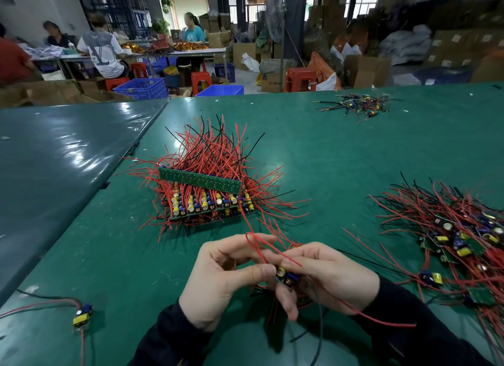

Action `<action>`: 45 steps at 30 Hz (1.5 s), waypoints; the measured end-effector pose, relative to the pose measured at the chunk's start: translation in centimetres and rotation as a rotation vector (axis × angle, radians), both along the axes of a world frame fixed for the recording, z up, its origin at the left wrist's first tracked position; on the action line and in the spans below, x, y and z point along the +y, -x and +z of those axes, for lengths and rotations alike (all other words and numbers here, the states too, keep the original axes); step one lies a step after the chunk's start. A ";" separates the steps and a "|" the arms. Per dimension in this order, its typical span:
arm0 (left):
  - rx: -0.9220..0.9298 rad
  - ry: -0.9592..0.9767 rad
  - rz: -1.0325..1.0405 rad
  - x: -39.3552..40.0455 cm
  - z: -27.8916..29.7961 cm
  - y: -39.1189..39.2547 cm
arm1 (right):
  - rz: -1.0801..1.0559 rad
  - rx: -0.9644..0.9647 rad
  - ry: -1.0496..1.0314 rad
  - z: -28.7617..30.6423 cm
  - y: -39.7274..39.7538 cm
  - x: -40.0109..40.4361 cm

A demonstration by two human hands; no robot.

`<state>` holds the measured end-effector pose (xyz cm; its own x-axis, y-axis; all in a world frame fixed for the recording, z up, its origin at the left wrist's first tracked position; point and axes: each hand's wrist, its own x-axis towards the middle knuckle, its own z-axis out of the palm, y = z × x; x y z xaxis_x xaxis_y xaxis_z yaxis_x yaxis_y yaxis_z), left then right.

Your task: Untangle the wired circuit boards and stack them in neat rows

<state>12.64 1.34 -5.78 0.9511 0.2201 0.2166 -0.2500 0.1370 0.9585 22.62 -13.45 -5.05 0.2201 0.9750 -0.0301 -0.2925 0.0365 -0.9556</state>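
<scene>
Mid-untangle, one board in hand

Fingers of both hands pinch a small circuit board over the desk, its red wire looped. Next I'd guess: free that loop, then add it to the stacked rows; the tangled pile waits right.

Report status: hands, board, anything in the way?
Both hands, left and right, pinch one small board. Its red wire loops over the fingers. Stack ahead; tangled pile right.
</scene>
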 end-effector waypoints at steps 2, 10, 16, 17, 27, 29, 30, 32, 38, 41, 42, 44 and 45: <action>-0.005 0.028 0.036 -0.3 0.0 -0.1 | -0.001 0.003 -0.013 0.0 0.0 0.0; -0.008 0.111 0.252 -1.6 -0.3 -0.4 | -0.118 -0.048 0.058 -0.2 0.2 0.4; 0.033 0.123 0.243 -1.3 0.2 -0.5 | -0.177 -0.036 0.100 -0.1 0.2 0.5; 0.018 0.103 0.257 -1.2 0.2 -0.4 | -0.176 -0.036 0.098 -0.2 0.2 0.5; -0.019 -0.128 0.363 -1.0 -0.3 -0.5 | -0.177 -0.077 0.076 -0.5 0.5 0.6; 0.009 -0.086 0.327 -0.9 -0.1 -0.5 | -0.189 -0.096 0.074 -0.3 0.5 0.5; 0.024 -0.101 0.318 -0.9 -0.1 -0.5 | -0.193 -0.112 0.075 -0.2 0.6 0.5; 0.046 -0.132 0.331 -1.0 -0.2 -0.5 | -0.205 -0.149 0.093 -0.3 0.8 0.5; 0.126 -0.201 0.389 -1.0 -0.9 -0.6 | -0.301 -0.267 0.156 -0.9 1.1 0.7; 0.177 -0.202 0.397 -1.1 -1.4 -0.7 | -0.375 -0.346 0.201 -1.2 1.5 0.8; 0.187 -0.227 0.399 -1.1 -1.5 -0.7 | -0.401 -0.365 0.197 -1.3 1.7 0.9; 0.178 -0.209 0.375 -1.1 -1.3 -0.7 | -0.439 -0.410 0.164 -1.1 1.7 0.9; 0.159 -0.147 0.346 -1.2 -1.1 -0.7 | -0.450 -0.438 0.141 -1.0 1.7 0.9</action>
